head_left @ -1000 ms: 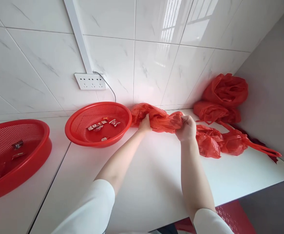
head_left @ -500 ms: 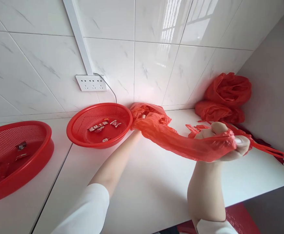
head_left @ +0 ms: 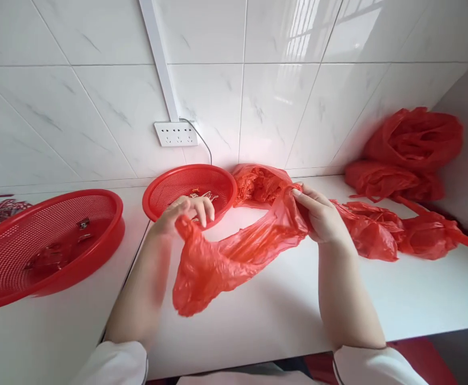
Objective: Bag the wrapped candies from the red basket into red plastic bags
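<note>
**Two bare hands at one stretched red bag**

One end of a crumpled red plastic bag [head_left: 237, 256] is gathered in the right hand [head_left: 322, 214], whose thumb and fingers are clamped on the film. From this grip the bag sags leftward above the white counter [head_left: 298, 310], its lower end hanging beneath the left hand [head_left: 178, 206]. There the fingers are parted and slightly curled—whether they touch the bag, one cannot tell.

Beyond the right-hand grip and to its left, a bunched red bundle [head_left: 261, 184] lies near the tiled wall [head_left: 201, 91]. Just beside that bundle, and behind the left hand, stands a round red basket [head_left: 221, 179] with small wrapped packets [head_left: 207, 196] on its floor. A larger red basket [head_left: 113, 235], also holding small items, sits farther left of both hands.

To the right of the grip, red bags [head_left: 378, 230] lie bunched in a row; farther back—in the corner—a thick red roll [head_left: 418, 139] rests on another [head_left: 382, 179].
</note>
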Demonstrator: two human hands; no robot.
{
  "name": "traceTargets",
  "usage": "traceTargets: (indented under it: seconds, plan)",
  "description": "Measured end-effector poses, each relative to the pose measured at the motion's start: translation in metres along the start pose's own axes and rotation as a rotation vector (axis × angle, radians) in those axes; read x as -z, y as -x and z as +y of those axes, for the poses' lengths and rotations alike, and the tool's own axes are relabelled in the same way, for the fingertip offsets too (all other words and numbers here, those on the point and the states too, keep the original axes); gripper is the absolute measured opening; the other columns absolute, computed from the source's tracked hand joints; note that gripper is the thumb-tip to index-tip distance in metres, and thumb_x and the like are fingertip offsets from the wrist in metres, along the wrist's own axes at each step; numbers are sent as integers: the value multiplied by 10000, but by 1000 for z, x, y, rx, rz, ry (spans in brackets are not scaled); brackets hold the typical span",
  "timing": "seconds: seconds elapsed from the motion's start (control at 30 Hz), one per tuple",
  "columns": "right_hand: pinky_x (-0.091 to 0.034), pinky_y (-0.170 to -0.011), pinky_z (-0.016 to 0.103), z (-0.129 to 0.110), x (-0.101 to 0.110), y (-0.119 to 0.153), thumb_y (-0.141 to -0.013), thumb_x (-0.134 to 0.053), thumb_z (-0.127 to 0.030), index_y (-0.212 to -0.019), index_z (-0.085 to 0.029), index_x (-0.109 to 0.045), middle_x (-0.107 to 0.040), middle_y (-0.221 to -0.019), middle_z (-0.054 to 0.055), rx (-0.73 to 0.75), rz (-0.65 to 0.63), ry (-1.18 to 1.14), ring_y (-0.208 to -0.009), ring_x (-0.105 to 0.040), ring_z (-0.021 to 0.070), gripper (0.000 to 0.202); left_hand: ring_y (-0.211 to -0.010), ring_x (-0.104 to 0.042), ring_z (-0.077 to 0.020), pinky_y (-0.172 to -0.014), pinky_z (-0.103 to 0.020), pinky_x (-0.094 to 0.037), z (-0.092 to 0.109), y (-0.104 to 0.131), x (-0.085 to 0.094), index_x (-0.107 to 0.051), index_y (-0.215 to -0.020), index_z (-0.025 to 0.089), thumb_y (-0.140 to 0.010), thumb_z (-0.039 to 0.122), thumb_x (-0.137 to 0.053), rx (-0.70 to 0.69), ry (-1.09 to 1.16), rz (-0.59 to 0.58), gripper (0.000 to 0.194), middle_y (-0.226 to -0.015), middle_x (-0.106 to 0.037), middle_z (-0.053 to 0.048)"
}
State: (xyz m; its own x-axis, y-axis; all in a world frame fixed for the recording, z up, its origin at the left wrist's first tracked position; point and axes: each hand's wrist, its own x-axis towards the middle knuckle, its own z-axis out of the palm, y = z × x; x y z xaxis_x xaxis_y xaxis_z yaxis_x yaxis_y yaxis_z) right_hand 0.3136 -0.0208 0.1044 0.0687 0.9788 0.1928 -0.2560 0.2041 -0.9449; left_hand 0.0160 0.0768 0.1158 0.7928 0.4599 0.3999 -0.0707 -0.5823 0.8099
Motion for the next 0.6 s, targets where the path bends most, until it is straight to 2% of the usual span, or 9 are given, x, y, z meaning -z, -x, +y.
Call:
traceTargets:
  seconds: [0.03,0.1,0.17,0.2,0.3,0.37,0.43,0.53,0.6]
  plan:
    - [-420,-514,224,3,-6,0,-862,-598,-368,-824,-223,-558,-533,-705,-26,-6,-20,-19,-554,-493,110,155,-783,-596,-202,-751,-369,-500,15,5,-2,-666,-709,195,-924,580,-340,12,34,5,549,-829,-639,-91]
    - [-432,-548,216,8,-22,0,-864,-604,-356,-823,-214,-563,-538,-727,-24,-11,-78,-65,-589,-511,103,154,-886,-611,-201,-829,-344,-485,42,10,-16,-688,-877,193,-942,447,-424,76,-16,31,372,-915,-663,-82]
    - [-446,-583,212,10,-39,2,-869,-604,-349,-837,-207,-574,-550,-749,-19,-12,-143,-97,-627,-532,102,149,-958,-615,-197,-846,-320,-485,60,10,-42,-657,-1035,200,-947,360,-436,202,-122,-45,287,-1026,-670,-67]
    - [-453,-594,213,11,-46,4,-872,-602,-351,-846,-206,-578,-554,-752,-18,-10,-172,-105,-636,-539,102,149,-972,-617,-190,-853,-311,-483,62,10,-56,-643,-1054,211,-953,326,-411,251,-213,-66,278,-1048,-669,-52]
    - [-466,-595,224,12,-55,9,-879,-590,-373,-871,-213,-572,-568,-762,-16,-4,-210,-79,-630,-548,107,162,-917,-642,-200,-801,-322,-491,47,16,-87,-625,-1009,213,-952,236,-345,490,-524,-129,287,-987,-681,-58]
    - [-461,-561,226,13,-46,9,-878,-584,-393,-874,-219,-561,-575,-755,-18,10,-142,-3,-603,-548,109,176,-867,-656,-244,-747,-356,-495,28,28,-94,-622,-983,178,-915,205,-395,709,-769,-243,238,-912,-684,-104]
    - [-446,-520,224,16,-29,7,-869,-588,-401,-883,-229,-546,-573,-722,-27,16,-21,92,-561,-537,111,177,-860,-657,-297,-726,-401,-491,12,44,-91,-621,-956,129,-860,181,-465,851,-964,-323,190,-881,-679,-156]
    - [-461,-532,246,17,-11,5,-855,-583,-370,-925,-242,-530,-577,-720,-28,-16,65,220,-581,-556,131,155,-832,-658,-299,-712,-411,-489,3,63,-82,-620,-930,124,-785,90,-475,839,-1003,-417,209,-861,-682,-155]
    - [-502,-643,289,11,-14,13,-830,-599,-306,-969,-245,-538,-616,-865,9,82,114,362,-759,-611,168,164,-765,-658,-255,-733,-393,-487,4,69,-79,-621,-911,157,-728,27,-460,770,-953,-509,276,-800,-685,-96]
